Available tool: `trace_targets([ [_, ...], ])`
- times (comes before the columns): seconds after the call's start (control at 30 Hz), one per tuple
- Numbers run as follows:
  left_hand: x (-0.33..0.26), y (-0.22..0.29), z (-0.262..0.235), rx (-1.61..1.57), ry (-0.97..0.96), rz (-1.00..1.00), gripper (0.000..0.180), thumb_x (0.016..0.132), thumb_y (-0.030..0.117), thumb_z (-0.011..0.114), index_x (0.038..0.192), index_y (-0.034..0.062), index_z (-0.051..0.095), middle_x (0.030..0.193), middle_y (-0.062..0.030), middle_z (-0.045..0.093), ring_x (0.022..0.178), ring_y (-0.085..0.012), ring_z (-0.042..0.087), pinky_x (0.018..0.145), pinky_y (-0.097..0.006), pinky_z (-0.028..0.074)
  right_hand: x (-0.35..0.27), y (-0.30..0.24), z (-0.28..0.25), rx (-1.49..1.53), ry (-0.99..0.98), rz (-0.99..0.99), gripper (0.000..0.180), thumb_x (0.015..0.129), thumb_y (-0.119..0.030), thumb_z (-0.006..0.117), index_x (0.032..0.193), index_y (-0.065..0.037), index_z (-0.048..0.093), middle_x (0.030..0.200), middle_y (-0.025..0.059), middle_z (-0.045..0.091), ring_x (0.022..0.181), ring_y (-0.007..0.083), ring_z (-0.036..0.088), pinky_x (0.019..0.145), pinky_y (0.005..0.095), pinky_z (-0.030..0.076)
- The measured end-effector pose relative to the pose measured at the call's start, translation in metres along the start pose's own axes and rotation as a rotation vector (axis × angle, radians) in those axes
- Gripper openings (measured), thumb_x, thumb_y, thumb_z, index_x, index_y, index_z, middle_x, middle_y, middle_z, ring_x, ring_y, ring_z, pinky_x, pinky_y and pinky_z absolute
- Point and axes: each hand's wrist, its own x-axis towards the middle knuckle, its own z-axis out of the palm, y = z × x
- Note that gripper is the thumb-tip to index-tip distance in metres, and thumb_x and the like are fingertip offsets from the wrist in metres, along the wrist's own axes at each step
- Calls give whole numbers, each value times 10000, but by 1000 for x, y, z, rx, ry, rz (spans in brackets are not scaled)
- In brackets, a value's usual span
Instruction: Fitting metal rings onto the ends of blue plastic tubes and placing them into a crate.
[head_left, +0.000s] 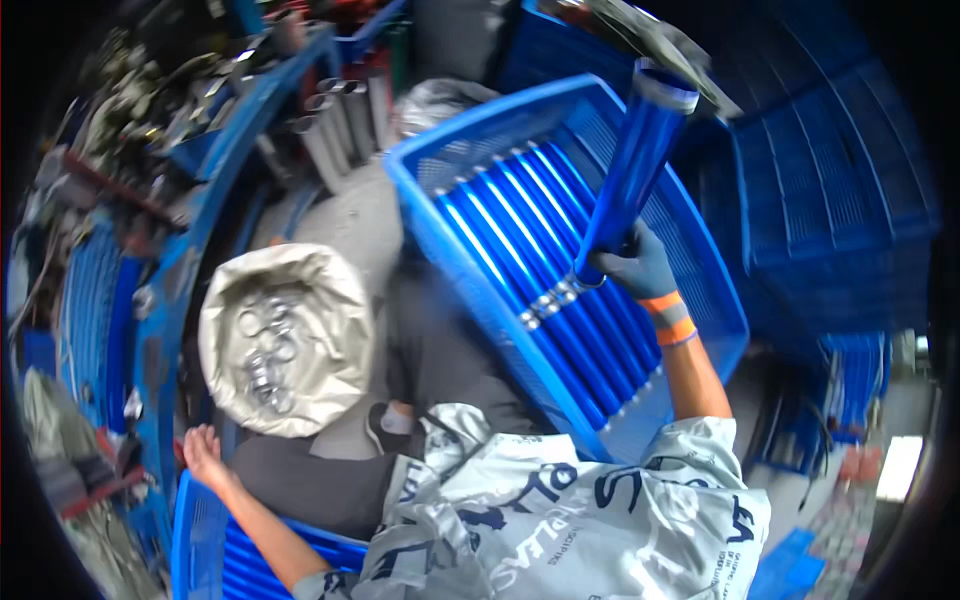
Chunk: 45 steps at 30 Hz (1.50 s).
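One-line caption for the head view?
Gloved right hand lifts a blue tube over a blue crate of tubes; bare left hand rests on another crate.

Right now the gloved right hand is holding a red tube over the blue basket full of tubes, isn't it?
Not quite: the tube is shiny blue, not red, the same colour as the tubes lying in rows in the blue basket. The head view shows it. The rest is right: the gloved right hand grips the tube's lower end and holds it up over the basket.

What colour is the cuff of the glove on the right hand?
The glove is grey-blue, and its cuff has orange and grey bands; the head view shows it.
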Motion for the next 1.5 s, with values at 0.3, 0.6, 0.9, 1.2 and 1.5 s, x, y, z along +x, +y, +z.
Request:
trace_targets([
  [0.3, 30, -25, 77, 276, -174, -24, 389, 1126, 255, 800, 1446, 54, 707, 1212, -81, 861, 994, -175, 843, 743, -246, 606, -231, 315, -25, -634, -191, 575, 883, 755, -400, 915, 1515, -13, 685, 1368, 281, 803, 1282, 428, 774, 1122, 476, 596],
  [0.6, -67, -18, 117, 485, -209, 19, 427, 1101, 313, 822, 1425, 58, 710, 1209, -57, 860, 988, -164, 830, 759, -270, 541, -281, 392, -85, -600, -447, 621, 835, 778, -526, 991, 1415, -43, 748, 1325, 227, 820, 1265, 429, 774, 1090, 500, 600],
  [0.9, -41, -45, 102, 676, -429, 249, 433, 1113, 208, 809, 1422, -75, 698, 1103, -69, 780, 958, -134, 707, 881, -280, 588, -261, 365, -56, -934, -587, 712, 594, 776, -598, 938, 1138, -128, 910, 1200, 166, 866, 1150, 377, 822, 1022, 504, 637],
  [1.2, -30, -48, 75, 592, -407, 258, 453, 1150, 230, 770, 1487, -57, 674, 1228, -148, 806, 1099, -177, 753, 986, -305, 587, -259, 340, -33, -959, -663, 591, 607, 770, -570, 898, 1177, -119, 893, 1179, 188, 859, 1135, 418, 810, 1017, 519, 632],
  [1.5, -17, -63, 66, 665, -429, 242, 460, 1170, 263, 740, 1500, -50, 674, 1233, -137, 801, 1099, -154, 740, 970, -295, 577, -270, 382, -24, -815, -597, 616, 748, 788, -644, 943, 1223, -41, 865, 1226, 241, 848, 1172, 430, 800, 1034, 501, 605],
])
